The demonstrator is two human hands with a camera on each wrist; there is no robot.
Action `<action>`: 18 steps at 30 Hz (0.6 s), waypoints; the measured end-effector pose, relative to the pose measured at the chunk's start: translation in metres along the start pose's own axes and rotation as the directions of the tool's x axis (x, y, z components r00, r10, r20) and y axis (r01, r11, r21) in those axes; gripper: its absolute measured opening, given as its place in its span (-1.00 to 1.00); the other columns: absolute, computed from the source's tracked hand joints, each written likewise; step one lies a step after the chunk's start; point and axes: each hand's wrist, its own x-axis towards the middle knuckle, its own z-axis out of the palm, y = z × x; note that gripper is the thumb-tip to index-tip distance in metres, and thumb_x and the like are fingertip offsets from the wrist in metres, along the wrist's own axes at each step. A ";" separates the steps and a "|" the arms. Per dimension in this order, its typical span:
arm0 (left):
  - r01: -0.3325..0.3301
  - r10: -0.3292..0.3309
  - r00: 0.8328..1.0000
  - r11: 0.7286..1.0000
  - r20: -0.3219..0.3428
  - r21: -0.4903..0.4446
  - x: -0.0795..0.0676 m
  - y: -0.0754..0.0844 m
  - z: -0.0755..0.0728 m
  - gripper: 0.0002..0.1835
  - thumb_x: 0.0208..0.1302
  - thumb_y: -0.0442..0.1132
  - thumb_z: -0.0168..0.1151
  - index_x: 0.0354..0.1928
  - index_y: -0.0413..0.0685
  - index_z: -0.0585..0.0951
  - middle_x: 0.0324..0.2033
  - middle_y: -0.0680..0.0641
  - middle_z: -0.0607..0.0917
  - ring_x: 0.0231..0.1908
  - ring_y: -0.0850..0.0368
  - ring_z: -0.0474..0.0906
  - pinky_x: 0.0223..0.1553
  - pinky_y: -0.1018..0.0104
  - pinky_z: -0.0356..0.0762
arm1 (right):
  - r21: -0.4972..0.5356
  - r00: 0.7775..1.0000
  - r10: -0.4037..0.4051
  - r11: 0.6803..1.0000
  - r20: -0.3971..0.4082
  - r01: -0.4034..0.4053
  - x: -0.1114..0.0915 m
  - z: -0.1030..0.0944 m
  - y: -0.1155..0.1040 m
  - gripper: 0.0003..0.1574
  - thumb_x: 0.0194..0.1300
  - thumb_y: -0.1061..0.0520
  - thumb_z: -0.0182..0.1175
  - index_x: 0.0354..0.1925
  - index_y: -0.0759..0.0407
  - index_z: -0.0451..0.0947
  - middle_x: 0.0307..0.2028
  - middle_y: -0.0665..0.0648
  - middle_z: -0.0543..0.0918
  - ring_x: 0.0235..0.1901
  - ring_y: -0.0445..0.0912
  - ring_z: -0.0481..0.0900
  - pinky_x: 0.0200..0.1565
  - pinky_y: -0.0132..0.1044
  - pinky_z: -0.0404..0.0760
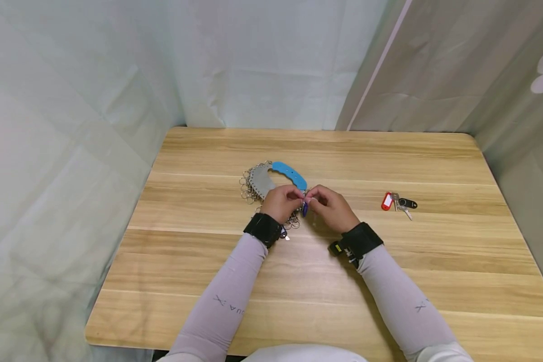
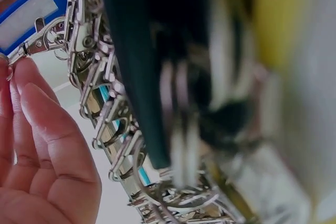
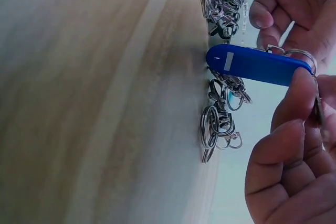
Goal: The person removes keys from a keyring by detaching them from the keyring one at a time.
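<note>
A crescent-shaped grey metal key holder (image 1: 263,181) with a blue handle (image 1: 289,173) lies mid-table, its curved edge lined with clasps and rings (image 3: 223,124). My left hand (image 1: 280,202) is over its near part and pinches the end of a metal clasp (image 2: 44,38). Facing it, my right hand (image 1: 334,208) pinches a blue key tag (image 3: 257,65) near its ring (image 3: 304,55). The tag hangs below the meeting fingertips in the head view. Fingers partly cover the ring and a thin metal piece there.
To the right lie a red key tag (image 1: 386,201) and a black key tag (image 1: 408,203) with keys. A dark tag (image 1: 283,233) shows beside the left wrist. Wood tabletop (image 1: 199,271) surrounds these; curtains (image 1: 276,65) stand behind it.
</note>
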 end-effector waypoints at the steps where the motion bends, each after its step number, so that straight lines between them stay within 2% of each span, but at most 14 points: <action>1: 0.009 -0.009 1.000 1.000 -0.001 -0.003 0.000 0.000 0.000 -0.93 0.33 -0.21 0.34 -0.21 0.00 0.72 -0.23 -0.03 0.81 -0.19 0.10 0.72 -0.06 0.22 0.62 | 0.003 1.000 -0.002 1.000 0.002 0.002 0.000 0.000 0.000 -0.89 0.48 0.10 0.17 -0.14 0.09 0.60 -0.35 0.35 0.66 -0.40 0.11 0.59 -0.34 -0.33 0.52; 5: 0.035 -0.035 0.999 0.999 -0.017 -0.005 0.000 0.000 0.000 -0.91 0.34 -0.21 0.31 -0.18 -0.01 0.71 -0.23 -0.04 0.80 -0.19 0.09 0.72 -0.08 0.22 0.63 | 0.009 1.000 -0.015 1.000 0.021 0.015 -0.001 -0.001 -0.001 -0.87 0.45 0.10 0.20 -0.11 0.12 0.62 -0.29 0.32 0.70 -0.36 0.12 0.62 -0.30 -0.34 0.53; 10: 0.031 -0.030 0.999 0.999 -0.033 0.018 0.001 -0.001 0.001 -0.92 0.35 -0.22 0.32 -0.19 -0.02 0.72 -0.27 -0.04 0.80 -0.23 0.10 0.70 -0.12 0.26 0.62 | -0.001 0.999 -0.018 1.000 0.028 0.018 -0.002 -0.001 -0.001 -0.82 0.44 0.07 0.22 -0.09 0.14 0.64 -0.26 0.28 0.72 -0.34 0.10 0.62 -0.28 -0.33 0.52; 18: 0.009 -0.008 0.999 1.000 -0.033 0.023 0.000 0.000 0.000 -0.96 0.32 -0.24 0.35 -0.27 0.00 0.74 -0.33 0.00 0.80 -0.32 0.16 0.66 -0.20 0.34 0.55 | -0.009 1.000 -0.005 1.000 0.018 0.005 -0.001 0.000 -0.001 -0.87 0.48 0.07 0.17 -0.13 0.08 0.61 -0.35 0.33 0.66 -0.40 0.16 0.59 -0.34 -0.31 0.51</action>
